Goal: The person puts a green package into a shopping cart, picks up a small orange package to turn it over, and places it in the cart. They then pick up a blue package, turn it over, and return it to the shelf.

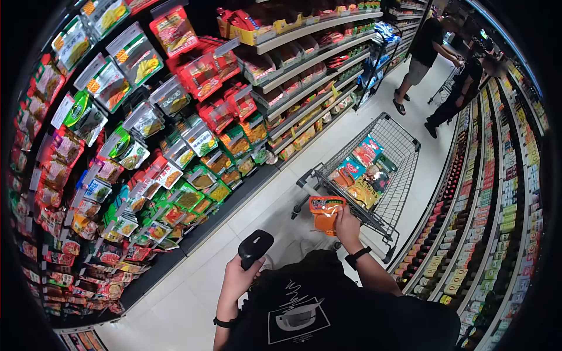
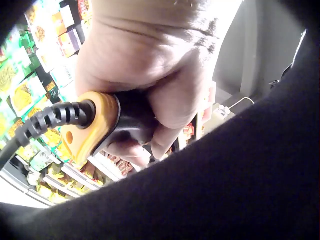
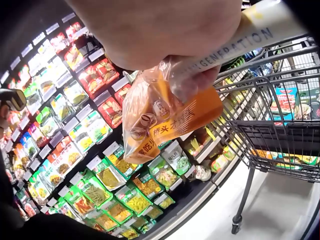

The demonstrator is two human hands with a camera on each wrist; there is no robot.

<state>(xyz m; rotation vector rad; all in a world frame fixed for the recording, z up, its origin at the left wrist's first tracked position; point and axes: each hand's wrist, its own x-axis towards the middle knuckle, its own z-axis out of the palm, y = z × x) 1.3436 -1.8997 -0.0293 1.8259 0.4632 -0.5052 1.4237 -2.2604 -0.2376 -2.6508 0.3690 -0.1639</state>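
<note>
In the head view the left hand (image 1: 239,278) grips a black handheld scanner (image 1: 255,247), its head pointing up and away from the body. The left wrist view shows the fingers (image 2: 131,152) curled round the scanner's dark handle, with a yellow base (image 2: 92,127) and a coiled cable (image 2: 52,120). The right hand (image 1: 348,225) pinches an orange plastic packet (image 1: 326,214) beside the cart's handle end. Up close in the right wrist view, the clear and orange packet (image 3: 162,112) hangs below the right hand (image 3: 165,30).
A shopping cart (image 1: 393,193) holding colourful packets (image 1: 366,175) stands ahead and to the right. Hanging packets (image 1: 202,137) fill the left shelves; bottles line the right shelves (image 1: 468,234). Two people (image 1: 418,58) stand farther up the aisle near another cart.
</note>
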